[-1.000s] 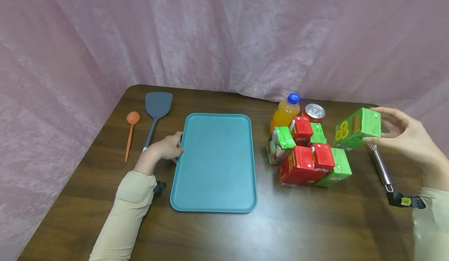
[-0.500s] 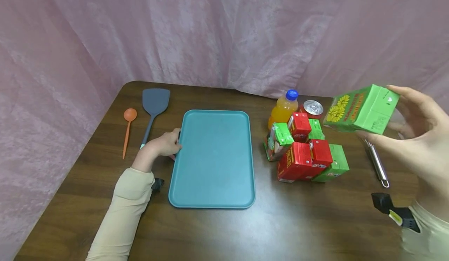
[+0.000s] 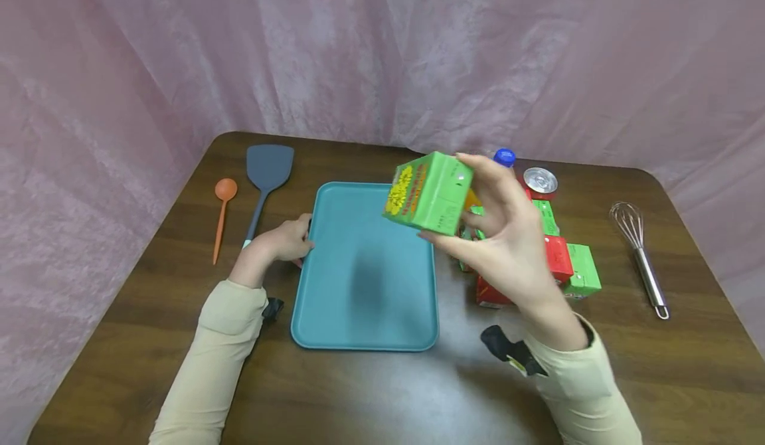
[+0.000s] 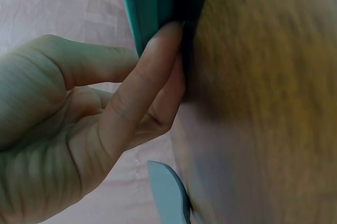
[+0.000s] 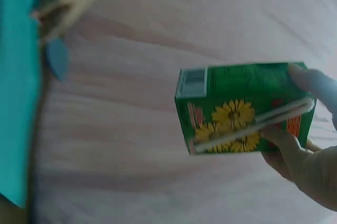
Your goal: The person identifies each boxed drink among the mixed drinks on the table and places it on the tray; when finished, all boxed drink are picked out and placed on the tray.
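My right hand [image 3: 508,232] grips a green drink carton [image 3: 427,194] with yellow flowers between thumb and fingers. The carton hangs in the air above the upper right of the teal tray [image 3: 364,299], tilted. In the right wrist view a straw lies along the flowered side of the carton [image 5: 237,110]. My left hand [image 3: 281,242] pinches the tray's left rim. Seen from the left wrist, thumb and fingers of the left hand [image 4: 121,92] lie on either side of the tray rim [image 4: 145,8], close to the wooden surface.
Red cartons [image 3: 558,258], green cartons [image 3: 582,269], a blue-capped bottle [image 3: 505,157] and a can [image 3: 540,180] stand right of the tray, partly behind my right hand. A whisk [image 3: 642,259] lies far right. A grey spatula [image 3: 269,168] and an orange spoon [image 3: 225,190] lie left.
My right hand has carried the green carton leftward, from right of the carton group to above the tray. The left hand has kept its place on the tray rim.
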A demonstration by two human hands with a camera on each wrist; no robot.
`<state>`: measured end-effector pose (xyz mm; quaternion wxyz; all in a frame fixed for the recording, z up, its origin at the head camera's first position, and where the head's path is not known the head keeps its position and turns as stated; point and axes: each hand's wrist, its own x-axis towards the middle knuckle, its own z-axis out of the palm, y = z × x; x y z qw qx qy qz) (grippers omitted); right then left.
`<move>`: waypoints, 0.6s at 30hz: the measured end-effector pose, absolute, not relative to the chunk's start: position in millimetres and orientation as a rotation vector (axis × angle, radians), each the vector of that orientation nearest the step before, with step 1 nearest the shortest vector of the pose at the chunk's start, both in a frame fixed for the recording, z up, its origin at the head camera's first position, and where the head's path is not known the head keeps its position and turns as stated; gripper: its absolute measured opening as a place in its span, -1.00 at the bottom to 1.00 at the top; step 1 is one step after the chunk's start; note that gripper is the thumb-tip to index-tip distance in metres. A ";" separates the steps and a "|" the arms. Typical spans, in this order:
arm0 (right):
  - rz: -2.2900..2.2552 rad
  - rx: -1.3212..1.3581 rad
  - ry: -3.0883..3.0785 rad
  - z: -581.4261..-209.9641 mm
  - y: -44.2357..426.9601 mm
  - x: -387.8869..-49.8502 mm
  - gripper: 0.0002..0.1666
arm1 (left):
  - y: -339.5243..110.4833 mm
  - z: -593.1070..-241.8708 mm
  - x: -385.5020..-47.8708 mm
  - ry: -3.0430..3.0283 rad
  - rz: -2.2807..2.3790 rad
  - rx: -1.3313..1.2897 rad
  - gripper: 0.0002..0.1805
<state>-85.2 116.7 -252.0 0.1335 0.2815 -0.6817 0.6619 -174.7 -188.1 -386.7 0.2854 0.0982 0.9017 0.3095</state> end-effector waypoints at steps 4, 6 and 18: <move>1.951 0.598 -2.128 -281.5 87.6 -114.5 -0.07 | -185.5 -386.6 -172.3 2.410 0.805 0.249 -0.30; 1.995 0.528 -2.178 -294.9 76.7 -130.4 -0.08 | -183.8 -386.2 -170.6 2.405 0.811 0.244 -0.31; 2.014 0.262 -2.574 -346.6 21.0 -193.8 -0.06 | -174.8 -385.8 -168.8 2.402 0.827 0.258 -0.33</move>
